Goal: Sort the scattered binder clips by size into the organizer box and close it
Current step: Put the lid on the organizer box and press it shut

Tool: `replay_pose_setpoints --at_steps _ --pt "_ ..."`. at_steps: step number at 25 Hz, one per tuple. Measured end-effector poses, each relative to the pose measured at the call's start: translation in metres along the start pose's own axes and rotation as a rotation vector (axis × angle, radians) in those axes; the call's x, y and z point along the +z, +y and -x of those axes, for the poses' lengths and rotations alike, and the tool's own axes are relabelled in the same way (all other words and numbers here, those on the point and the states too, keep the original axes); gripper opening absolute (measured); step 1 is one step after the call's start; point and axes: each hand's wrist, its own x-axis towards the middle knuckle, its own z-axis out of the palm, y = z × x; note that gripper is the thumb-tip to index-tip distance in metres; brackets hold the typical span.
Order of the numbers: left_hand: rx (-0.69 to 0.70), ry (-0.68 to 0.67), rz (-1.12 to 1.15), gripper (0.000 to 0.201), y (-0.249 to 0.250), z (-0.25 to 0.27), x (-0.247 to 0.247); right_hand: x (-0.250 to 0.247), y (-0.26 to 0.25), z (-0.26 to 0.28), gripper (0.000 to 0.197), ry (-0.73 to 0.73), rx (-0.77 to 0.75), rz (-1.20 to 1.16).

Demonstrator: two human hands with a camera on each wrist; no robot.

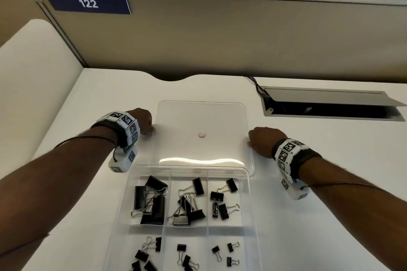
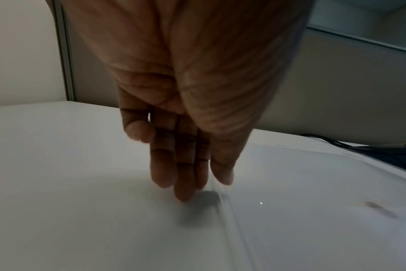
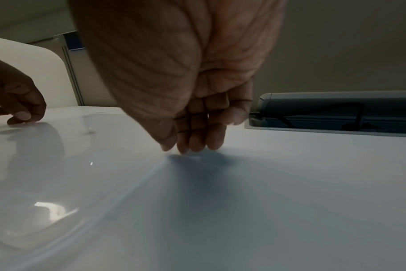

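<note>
A clear organizer box (image 1: pixel 251 204) stands at the near edge of the desk, with black binder clips (image 1: pixel 152 200) grouped by size in its compartments. Its clear lid (image 1: pixel 201 116) lies open and flat on the desk behind it. My left hand (image 1: pixel 147 123) is at the lid's left edge. In the left wrist view its nearly straight fingers (image 2: pixel 183 183) point down and touch the desk by the lid's rim (image 2: pixel 223 203), with the thumb on the lid side. My right hand (image 1: pixel 262 141) is at the right edge. Its bunched fingertips (image 3: pixel 197 144) meet the lid's rim (image 3: pixel 137 185); a pinch is unclear.
An open cable hatch (image 1: pixel 330 105) with black wires sits in the desk at the back right. A beige partition (image 1: pixel 220 39) closes off the back of the desk and a white panel (image 1: pixel 33 72) the left side.
</note>
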Motion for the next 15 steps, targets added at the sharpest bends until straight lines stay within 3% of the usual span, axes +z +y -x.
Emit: replay_pose_setpoints --at_steps 9,15 --pt "0.020 0.038 0.065 0.022 0.004 -0.008 0.000 -0.005 0.002 -0.009 0.028 -0.020 0.054 -0.144" --pt "0.042 0.141 0.206 0.021 0.005 0.008 -0.026 -0.034 0.007 0.002 0.018 0.165 0.079 -0.354"
